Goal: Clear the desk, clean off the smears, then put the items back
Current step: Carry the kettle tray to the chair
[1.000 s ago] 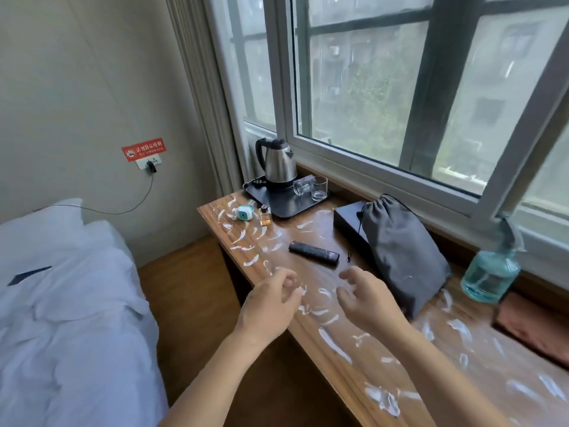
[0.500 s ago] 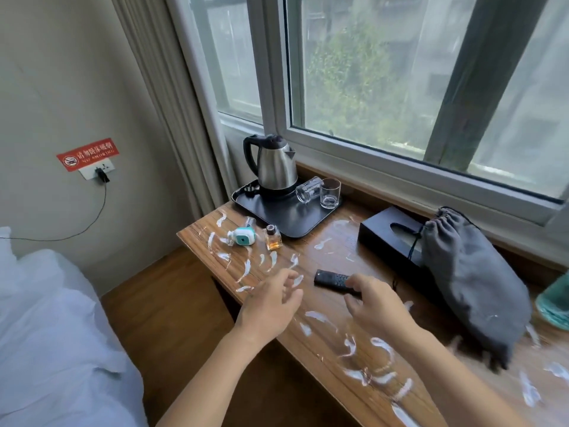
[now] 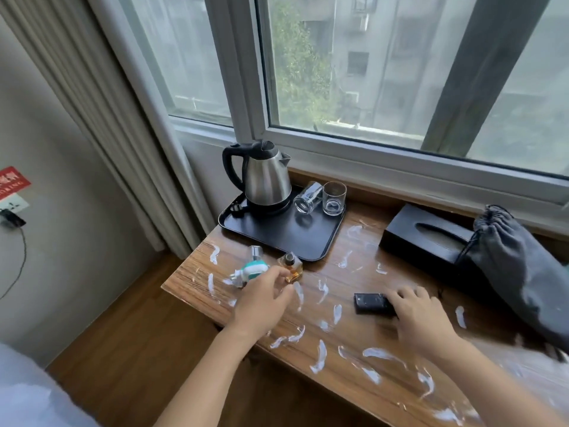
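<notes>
White smears (image 3: 320, 355) streak the wooden desk (image 3: 191, 282). My left hand (image 3: 261, 298) reaches over the desk's left end; its fingertips touch a teal-and-white plug-in device (image 3: 254, 269), and its thumb is next to a small amber perfume bottle (image 3: 291, 263). My right hand (image 3: 418, 315) lies over the right end of a black remote control (image 3: 368, 303), fingers curled onto it; the remote's left end shows. A black tray (image 3: 286, 238) at the back holds a steel kettle (image 3: 266, 177), one glass on its side (image 3: 308, 197) and one upright glass (image 3: 334, 198).
A black tissue box (image 3: 425, 238) and a grey drawstring bag (image 3: 517, 266) lie along the window sill on the right. A curtain (image 3: 92, 118) hangs left of the desk. A white bed (image 3: 27, 399) is at the lower left, with wooden floor between.
The view has moved closer and to the left. My left hand has advanced to the teal device and bottle. My right hand has come down onto the remote.
</notes>
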A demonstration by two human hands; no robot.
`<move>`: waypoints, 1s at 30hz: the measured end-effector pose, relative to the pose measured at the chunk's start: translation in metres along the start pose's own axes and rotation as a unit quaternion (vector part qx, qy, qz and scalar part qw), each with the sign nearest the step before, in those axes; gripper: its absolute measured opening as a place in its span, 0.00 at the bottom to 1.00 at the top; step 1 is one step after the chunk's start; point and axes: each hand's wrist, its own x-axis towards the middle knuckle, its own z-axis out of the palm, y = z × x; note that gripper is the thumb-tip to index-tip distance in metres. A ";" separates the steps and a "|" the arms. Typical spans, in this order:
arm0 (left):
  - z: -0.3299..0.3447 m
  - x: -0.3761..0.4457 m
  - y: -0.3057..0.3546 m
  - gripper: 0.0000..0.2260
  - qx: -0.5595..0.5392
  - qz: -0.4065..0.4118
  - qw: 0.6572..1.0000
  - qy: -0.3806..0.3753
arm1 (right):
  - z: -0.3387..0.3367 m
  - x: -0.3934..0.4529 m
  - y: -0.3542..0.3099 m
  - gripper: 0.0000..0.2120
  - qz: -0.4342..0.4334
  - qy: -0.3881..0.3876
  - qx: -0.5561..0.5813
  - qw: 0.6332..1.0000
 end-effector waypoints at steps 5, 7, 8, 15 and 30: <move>-0.017 0.033 -0.013 0.06 0.015 -0.005 1.000 0.011 | 0.002 0.020 0.011 0.23 -0.003 0.013 -0.030 0.999; -0.022 0.041 -0.019 0.07 0.015 -0.010 1.000 0.013 | 0.004 0.026 0.016 0.21 -0.002 0.010 -0.037 0.999; -0.024 0.046 -0.023 0.08 0.016 -0.012 1.000 0.014 | 0.003 0.029 0.017 0.21 -0.005 0.003 -0.036 0.999; -0.038 0.082 -0.052 0.13 0.018 -0.018 1.000 0.002 | -0.018 0.048 0.005 0.18 -0.023 -0.028 0.014 0.999; -0.067 0.133 -0.137 0.13 0.045 0.190 0.971 -0.136 | -0.096 0.128 -0.128 0.19 0.066 0.060 0.264 0.960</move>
